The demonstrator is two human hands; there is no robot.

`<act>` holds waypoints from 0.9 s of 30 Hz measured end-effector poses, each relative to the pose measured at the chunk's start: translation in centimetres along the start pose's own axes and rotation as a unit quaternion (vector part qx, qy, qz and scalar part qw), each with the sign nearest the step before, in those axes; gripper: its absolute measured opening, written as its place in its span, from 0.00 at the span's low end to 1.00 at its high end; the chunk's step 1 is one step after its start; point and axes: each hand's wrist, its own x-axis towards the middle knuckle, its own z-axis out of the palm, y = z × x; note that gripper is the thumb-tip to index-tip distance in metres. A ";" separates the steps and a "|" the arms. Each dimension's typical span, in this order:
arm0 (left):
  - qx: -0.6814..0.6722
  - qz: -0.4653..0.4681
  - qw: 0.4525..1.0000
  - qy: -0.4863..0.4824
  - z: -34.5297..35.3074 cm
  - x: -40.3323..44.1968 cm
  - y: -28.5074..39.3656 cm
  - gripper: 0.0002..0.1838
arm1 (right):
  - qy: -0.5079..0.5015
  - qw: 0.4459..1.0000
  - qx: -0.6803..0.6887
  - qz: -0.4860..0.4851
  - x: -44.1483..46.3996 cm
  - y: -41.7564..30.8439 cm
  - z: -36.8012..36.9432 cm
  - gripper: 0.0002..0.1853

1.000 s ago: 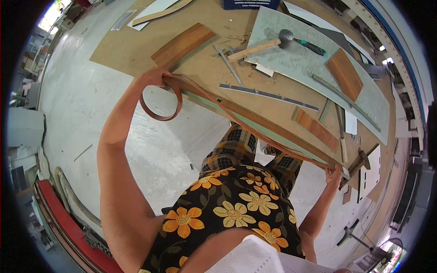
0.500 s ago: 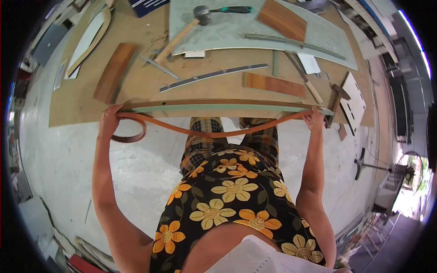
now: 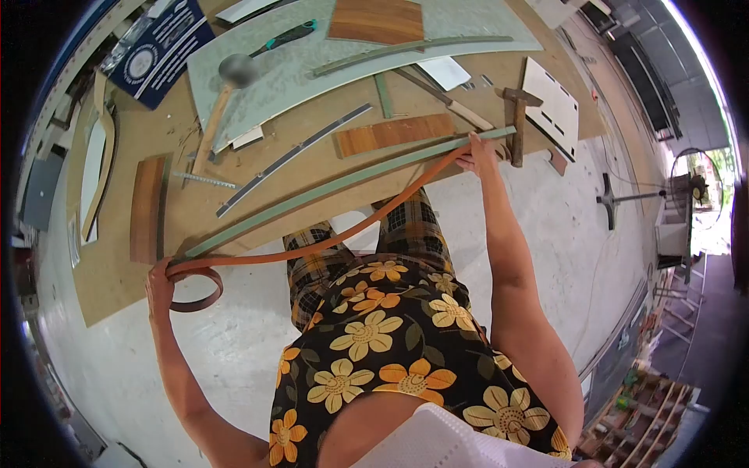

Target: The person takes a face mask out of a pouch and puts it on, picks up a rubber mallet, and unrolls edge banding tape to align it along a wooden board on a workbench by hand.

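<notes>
A long orange-brown edging strip sags in a shallow curve between my hands, along the front of the table. At the left end my left hand is closed on the strip, and the rest of it hangs in a loose coil beside the fingers. My right hand grips the strip's other end against a narrow board with a greenish face. That board lies along the table's front edge, with its left end by my left hand.
On the table lie a hammer, a mallet, a metal strip and wood-grain pieces. A pale green sheet covers the back. A stand fan is at the right.
The view has turned, so the board and strip now slant up to the right. Both hands still hold the strip. More of the board's greenish face shows.
</notes>
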 end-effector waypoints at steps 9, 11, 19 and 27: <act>0.061 0.007 0.998 0.014 0.1 0.0 -0.2 0.17 | 0.006 1.000 -0.003 0.004 2.3 0.3 1.6 0.20; 0.041 -0.025 0.998 -0.027 0.2 0.4 -0.7 0.20 | 0.014 1.000 0.006 -0.009 2.3 0.5 1.6 0.22; 0.009 0.049 0.998 0.043 0.6 -0.4 -1.2 0.28 | 0.011 0.999 0.002 -0.036 1.1 0.3 1.6 0.23; -0.075 -0.002 0.995 0.064 -1.7 -3.1 -2.1 0.23 | 0.051 0.990 -0.020 -0.131 -0.3 1.1 1.1 0.19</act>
